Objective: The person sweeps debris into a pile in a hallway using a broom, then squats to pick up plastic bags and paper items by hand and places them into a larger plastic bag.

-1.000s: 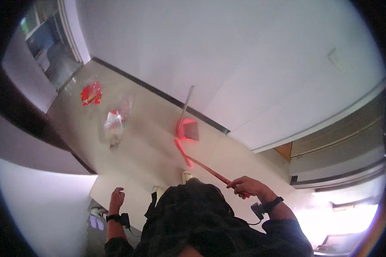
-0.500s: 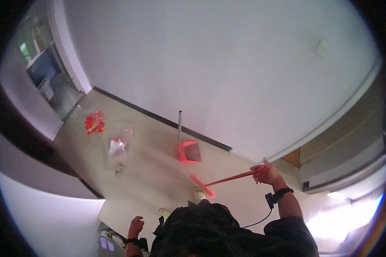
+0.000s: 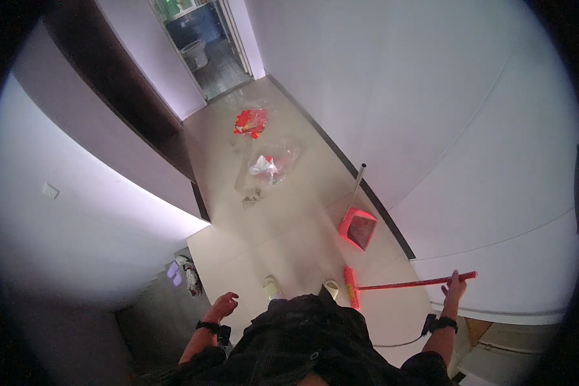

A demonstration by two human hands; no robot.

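Note:
In my right hand (image 3: 455, 289) is the upper end of a red broom (image 3: 405, 284), its fingers closed round the handle. The broom head (image 3: 351, 287) rests on the floor by my right slipper (image 3: 330, 289). My left hand (image 3: 223, 305) hangs free at my left side, fingers loosely apart and holding nothing. Against the wall ahead to the right stands a red dustpan (image 3: 358, 229) with a grey upright handle (image 3: 359, 181). Farther off on the floor lie a clear plastic bag with white and red bits (image 3: 264, 166), a red and yellow wrapper (image 3: 251, 122) and a small grey heap of debris (image 3: 251, 197).
A white wall with a dark skirting (image 3: 386, 213) runs along the right. At the far end a doorway shows a toilet (image 3: 194, 54). On the left are a curved wall (image 3: 90, 212) and, past a floor edge, purple slippers (image 3: 174, 274) and other footwear.
My view has turned left toward the corridor and doorway. My right hand still holds the broom, whose handle now points more to the right. My left hand has come forward.

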